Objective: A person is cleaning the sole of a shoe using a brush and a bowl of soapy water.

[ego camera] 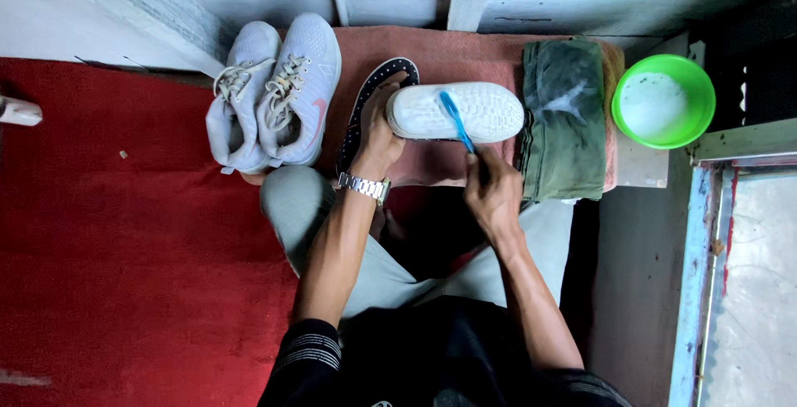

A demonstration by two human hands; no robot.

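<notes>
Nearest, the person's grey-trousered knees (307, 208) fold in under two bare forearms, the left one wearing a metal wristwatch (365, 186). Just beyond, the right hand (492, 195) is closed around the handle of a blue toothbrush (457, 121), whose head end lies across the pale sole of a white shoe (457, 112). That shoe is turned sole-up and lies crosswise above the person's lap, over a reddish mat (465, 54). The left hand (380, 129) grips the shoe at its left end, fingers wrapped about it so the hand is mostly closed. Beside that hand a dark dotted insole (365, 96) slants along the mat. Further left, on the mat's edge by the red carpet (124, 233), stands a pair of light grey sneakers (278, 92). To the right lie a folded green cloth (566, 116) and a green bowl (701, 83) of white foamy stuff.
</notes>
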